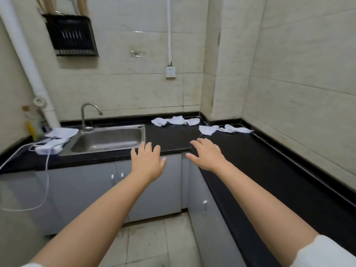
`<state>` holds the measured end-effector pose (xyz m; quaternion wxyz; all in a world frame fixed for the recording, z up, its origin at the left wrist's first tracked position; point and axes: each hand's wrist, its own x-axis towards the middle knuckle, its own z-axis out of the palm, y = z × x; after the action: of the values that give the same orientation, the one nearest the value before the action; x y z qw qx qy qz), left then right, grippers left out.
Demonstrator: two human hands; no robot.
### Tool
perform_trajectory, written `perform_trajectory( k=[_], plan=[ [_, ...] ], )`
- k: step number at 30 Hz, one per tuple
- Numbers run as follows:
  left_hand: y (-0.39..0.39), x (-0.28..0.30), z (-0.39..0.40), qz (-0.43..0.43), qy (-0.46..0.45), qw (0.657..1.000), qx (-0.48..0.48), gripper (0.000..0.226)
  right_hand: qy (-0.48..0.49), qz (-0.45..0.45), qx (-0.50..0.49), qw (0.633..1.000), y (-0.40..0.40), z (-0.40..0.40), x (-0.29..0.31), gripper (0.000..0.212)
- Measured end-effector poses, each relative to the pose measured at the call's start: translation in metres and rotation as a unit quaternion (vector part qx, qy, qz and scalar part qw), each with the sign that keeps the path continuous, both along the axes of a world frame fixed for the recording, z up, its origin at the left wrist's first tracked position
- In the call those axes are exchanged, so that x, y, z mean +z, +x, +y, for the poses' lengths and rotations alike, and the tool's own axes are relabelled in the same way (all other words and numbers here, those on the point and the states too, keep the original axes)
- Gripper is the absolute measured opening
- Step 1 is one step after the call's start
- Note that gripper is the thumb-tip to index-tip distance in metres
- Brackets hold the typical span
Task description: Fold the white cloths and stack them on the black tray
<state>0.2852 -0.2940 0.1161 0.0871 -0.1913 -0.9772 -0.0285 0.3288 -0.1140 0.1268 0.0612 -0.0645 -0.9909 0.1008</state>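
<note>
Black countertop [250, 160] wraps the corner, sink [107, 140] at mid-left. Both hands reach forward, left hand [147, 162] and right hand [207, 155] spread and empty. Crumpled white cloths [176, 120] lie upper centre, perhaps five; edges blur.

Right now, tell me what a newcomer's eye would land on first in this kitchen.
Two bare forearms reach in from the bottom, the left hand and right hand both open, fingers spread, over the corner of the black countertop. Behind them, crumpled white cloths lie scattered along the back edge and into the right corner, bright against the black. To the left sits a steel sink with its curved tap.
</note>
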Motion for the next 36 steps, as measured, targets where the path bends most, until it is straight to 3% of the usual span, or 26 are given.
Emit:
perform_trajectory(
  k=[7, 16, 25, 30, 36],
  plan=[
    [-0.155, 0.009, 0.028, 0.003, 0.002, 1.0, 0.01, 0.046, -0.015, 0.006, 0.012, 1.0, -0.157, 0.047, 0.013, 0.056],
    [-0.36, -0.03, 0.029, -0.041, -0.01, 0.999, 0.027, 0.049, -0.009, -0.051, 0.025, 0.998, -0.351, 0.066, -0.036, 0.056],
    [-0.595, -0.061, 0.043, -0.079, 0.0, 0.997, -0.023, 0.05, -0.016, -0.083, -0.026, 0.996, -0.587, 0.074, -0.07, 0.053],
    [-0.674, -0.1, 0.058, -0.121, 0.002, 0.992, -0.039, 0.045, -0.027, -0.137, -0.034, 0.99, -0.667, 0.084, -0.119, 0.049],
    [-0.715, -0.144, 0.073, -0.186, 0.004, 0.982, -0.04, 0.049, -0.021, -0.15, -0.037, 0.988, -0.761, 0.101, -0.178, 0.037]
  ],
)
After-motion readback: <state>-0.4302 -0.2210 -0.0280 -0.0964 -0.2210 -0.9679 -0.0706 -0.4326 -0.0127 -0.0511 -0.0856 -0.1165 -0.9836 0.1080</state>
